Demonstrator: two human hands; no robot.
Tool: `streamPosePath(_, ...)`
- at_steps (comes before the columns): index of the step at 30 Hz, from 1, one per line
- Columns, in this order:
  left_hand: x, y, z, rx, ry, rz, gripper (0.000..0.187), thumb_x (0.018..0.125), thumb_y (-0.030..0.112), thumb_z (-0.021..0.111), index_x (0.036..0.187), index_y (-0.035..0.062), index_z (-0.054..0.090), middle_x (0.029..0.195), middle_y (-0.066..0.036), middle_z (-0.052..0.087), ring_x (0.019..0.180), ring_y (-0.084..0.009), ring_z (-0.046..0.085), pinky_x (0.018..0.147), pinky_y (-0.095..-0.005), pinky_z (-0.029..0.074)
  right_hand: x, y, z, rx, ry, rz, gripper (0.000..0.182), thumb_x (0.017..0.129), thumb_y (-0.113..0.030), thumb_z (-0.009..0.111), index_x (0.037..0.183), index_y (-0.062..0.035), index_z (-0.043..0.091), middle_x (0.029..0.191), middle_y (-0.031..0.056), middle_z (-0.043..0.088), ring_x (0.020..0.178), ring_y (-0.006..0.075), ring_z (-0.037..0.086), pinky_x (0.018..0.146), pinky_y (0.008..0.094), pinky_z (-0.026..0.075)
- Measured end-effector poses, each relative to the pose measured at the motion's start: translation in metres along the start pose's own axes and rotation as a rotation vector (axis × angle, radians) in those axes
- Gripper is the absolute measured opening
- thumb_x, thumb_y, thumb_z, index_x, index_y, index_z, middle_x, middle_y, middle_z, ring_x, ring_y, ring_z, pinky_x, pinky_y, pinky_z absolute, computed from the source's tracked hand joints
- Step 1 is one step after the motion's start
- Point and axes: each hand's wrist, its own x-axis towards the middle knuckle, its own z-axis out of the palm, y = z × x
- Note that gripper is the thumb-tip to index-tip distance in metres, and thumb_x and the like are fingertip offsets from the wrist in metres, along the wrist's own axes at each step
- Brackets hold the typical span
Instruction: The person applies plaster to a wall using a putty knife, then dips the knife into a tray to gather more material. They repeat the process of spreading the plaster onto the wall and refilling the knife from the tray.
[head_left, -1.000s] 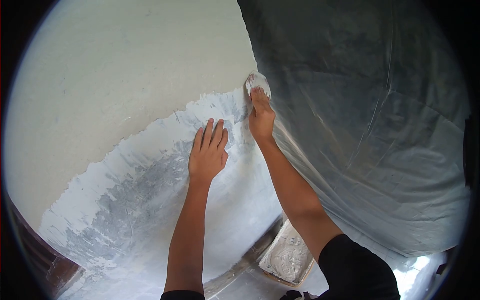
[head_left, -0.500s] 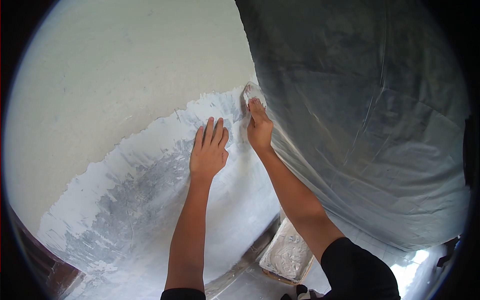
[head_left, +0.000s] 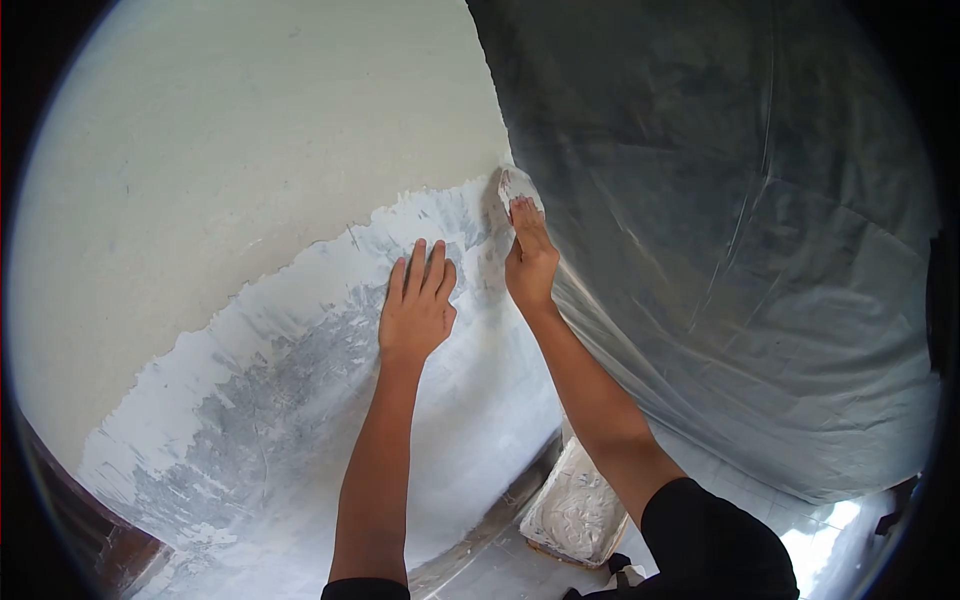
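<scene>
My left hand [head_left: 418,305] lies flat with its fingers spread on the wall [head_left: 300,370], over a rough white and grey coated band. My right hand [head_left: 531,258] grips a plaster-smeared scraper [head_left: 519,186] at the right edge of the wall, its fingers pressed on the blade. The scraper's handle is hidden in the hand. Above the jagged border of the white coat, the wall is smooth and beige.
Dark plastic sheeting [head_left: 720,220] hangs to the right of the wall. A tray [head_left: 573,505] of white paste stands below, on the tiled floor [head_left: 500,560]. Clear plastic lies along the wall's foot. Something brown shows at the lower left.
My right hand and the scraper have moved slightly right and down along the wall's edge. My left hand has hardly moved.
</scene>
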Motion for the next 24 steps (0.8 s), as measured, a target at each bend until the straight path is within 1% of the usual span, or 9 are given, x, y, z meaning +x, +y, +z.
streamPosePath(3, 0.0, 0.001, 0.002, -0.001, 0.006, -0.007, 0.043, 0.077, 0.02, 0.06, 0.12, 0.0153, 0.061, 0.145, -0.001, 0.044, 0.138, -0.022, 0.035, 0.112, -0.0435, 0.029, 0.016, 0.005, 0.009, 0.019, 0.024, 0.014, 0.057, 0.073, 0.02, 0.05, 0.126, -0.0002, 0.058, 0.13, 0.0196, 0.057, 0.128, 0.035, 0.049, 0.11, 0.046, 0.036)
streamPosePath(5, 0.0, 0.001, 0.004, 0.003, 0.021, -0.007, 0.042, 0.077, 0.019, 0.06, 0.119, 0.0152, 0.061, 0.144, -0.001, 0.045, 0.138, -0.0219, 0.035, 0.111, -0.0436, 0.03, 0.018, 0.011, 0.016, -0.007, -0.019, 0.006, 0.058, 0.072, 0.02, 0.051, 0.126, -0.0007, 0.058, 0.131, 0.0191, 0.056, 0.129, 0.034, 0.048, 0.111, 0.0456, 0.036)
streamPosePath(6, 0.0, 0.002, 0.005, 0.003, 0.037, -0.012, 0.042, 0.077, 0.019, 0.059, 0.119, 0.0152, 0.062, 0.144, -0.001, 0.045, 0.138, -0.0219, 0.036, 0.111, -0.0437, 0.031, 0.014, 0.011, 0.017, -0.005, -0.018, 0.006, 0.058, 0.072, 0.02, 0.051, 0.126, -0.0007, 0.058, 0.131, 0.0191, 0.056, 0.129, 0.034, 0.048, 0.111, 0.0456, 0.036)
streamPosePath(9, 0.001, 0.003, 0.004, -0.013, 0.04, -0.02, 0.04, 0.077, 0.017, 0.059, 0.117, 0.0152, 0.062, 0.143, -0.001, 0.046, 0.137, -0.0221, 0.037, 0.11, -0.0438, 0.032, -0.011, 0.009, 0.011, -0.001, -0.122, -0.055, 0.058, 0.072, 0.019, 0.052, 0.125, -0.0013, 0.059, 0.13, 0.0183, 0.057, 0.129, 0.0338, 0.048, 0.111, 0.0464, 0.036)
streamPosePath(13, 0.002, 0.004, 0.003, -0.014, 0.052, -0.022, 0.04, 0.077, 0.015, 0.058, 0.117, 0.0149, 0.062, 0.142, -0.001, 0.047, 0.136, -0.0225, 0.039, 0.11, -0.0438, 0.032, -0.002, 0.004, -0.01, 0.041, -0.038, -0.042, 0.056, 0.073, 0.019, 0.052, 0.125, -0.001, 0.059, 0.13, 0.019, 0.057, 0.128, 0.035, 0.048, 0.11, 0.0487, 0.035)
streamPosePath(16, 0.001, 0.003, 0.002, -0.001, 0.048, -0.02, 0.039, 0.077, 0.015, 0.058, 0.116, 0.0148, 0.062, 0.141, -0.001, 0.047, 0.135, -0.0226, 0.04, 0.109, -0.0439, 0.032, 0.028, 0.007, 0.0, 0.071, 0.016, -0.026, 0.055, 0.074, 0.019, 0.051, 0.125, -0.0008, 0.059, 0.13, 0.0193, 0.057, 0.128, 0.0351, 0.048, 0.111, 0.0482, 0.035)
streamPosePath(18, -0.001, 0.002, 0.006, 0.094, -0.011, 0.011, 0.046, 0.079, 0.026, 0.054, 0.124, 0.0156, 0.057, 0.147, -0.003, 0.041, 0.14, -0.024, 0.033, 0.112, -0.0441, 0.028, 0.029, 0.012, 0.012, 0.074, 0.014, -0.029, 0.055, 0.075, 0.019, 0.051, 0.125, -0.001, 0.059, 0.131, 0.0193, 0.056, 0.128, 0.0348, 0.048, 0.111, 0.0479, 0.035)
streamPosePath(21, -0.001, 0.001, 0.007, 0.081, -0.011, 0.008, 0.045, 0.079, 0.026, 0.054, 0.123, 0.0155, 0.058, 0.146, -0.003, 0.043, 0.139, -0.0242, 0.034, 0.112, -0.0444, 0.029, 0.003, 0.013, 0.011, 0.073, -0.138, -0.089, 0.054, 0.074, 0.018, 0.052, 0.125, -0.0004, 0.059, 0.131, 0.019, 0.056, 0.128, 0.0335, 0.049, 0.11, 0.0475, 0.035)
streamPosePath(24, 0.0, 0.002, 0.006, 0.085, 0.0, 0.006, 0.045, 0.078, 0.025, 0.054, 0.122, 0.0157, 0.058, 0.146, -0.003, 0.043, 0.139, -0.0242, 0.035, 0.112, -0.0445, 0.029, -0.02, 0.02, -0.008, 0.08, -0.16, -0.085, 0.053, 0.074, 0.017, 0.053, 0.124, 0.0004, 0.059, 0.13, 0.019, 0.057, 0.127, 0.0336, 0.049, 0.11, 0.0476, 0.036)
